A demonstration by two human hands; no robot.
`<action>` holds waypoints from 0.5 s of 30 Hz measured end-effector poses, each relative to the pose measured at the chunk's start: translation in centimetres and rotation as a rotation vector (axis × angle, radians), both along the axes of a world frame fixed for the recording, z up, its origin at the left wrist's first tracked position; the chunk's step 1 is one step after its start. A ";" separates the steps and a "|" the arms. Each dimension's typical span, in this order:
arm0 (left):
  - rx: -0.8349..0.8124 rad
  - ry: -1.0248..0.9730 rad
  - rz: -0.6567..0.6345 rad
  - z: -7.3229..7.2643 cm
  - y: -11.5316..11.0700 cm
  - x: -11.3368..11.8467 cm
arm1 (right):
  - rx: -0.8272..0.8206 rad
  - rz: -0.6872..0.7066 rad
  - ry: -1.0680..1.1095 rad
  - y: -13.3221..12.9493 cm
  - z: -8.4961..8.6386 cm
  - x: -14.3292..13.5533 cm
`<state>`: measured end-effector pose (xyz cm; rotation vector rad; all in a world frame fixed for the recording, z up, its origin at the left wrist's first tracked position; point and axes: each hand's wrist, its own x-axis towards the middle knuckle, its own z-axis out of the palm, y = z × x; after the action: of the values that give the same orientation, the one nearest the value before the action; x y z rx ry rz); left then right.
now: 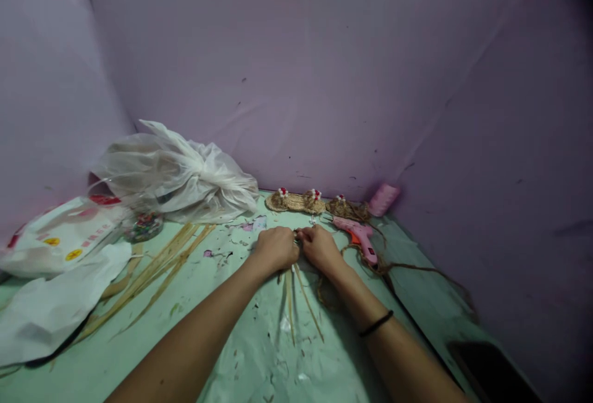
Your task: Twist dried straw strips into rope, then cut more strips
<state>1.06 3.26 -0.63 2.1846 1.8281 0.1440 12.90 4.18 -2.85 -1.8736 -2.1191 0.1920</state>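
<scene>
My left hand (277, 250) is closed in a fist around thin straw strips (290, 304), whose pale loose ends hang down toward me over the table. Fingertips of my right hand (319, 246) are pinched together against the left thumb, at the upper end of the same strips. The part between the fingers is small, dark and mostly hidden. Just right of my right hand lies a pink glue gun (356, 233) with an orange trigger. Brown twine (324, 292) curls beneath my right wrist, which wears a black band (376, 324).
Woven straw pieces with red-and-white bead flowers (296, 203) lie along the wall, beside a pink thread spool (384, 199). At left are a knotted plastic bag (185, 174), a bead container (147, 226), long straw strips (157, 267) and a printed bag (65, 236). A dark flat object (491, 372) sits lower right.
</scene>
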 end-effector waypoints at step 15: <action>0.129 0.079 -0.104 -0.7 -0.1 -0.2 | 0.077 -0.113 0.278 -3.6 -0.7 -1.0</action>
<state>0.88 3.17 -1.35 2.4006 1.7863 0.1592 11.91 0.63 -3.53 -1.7996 -1.8066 0.3208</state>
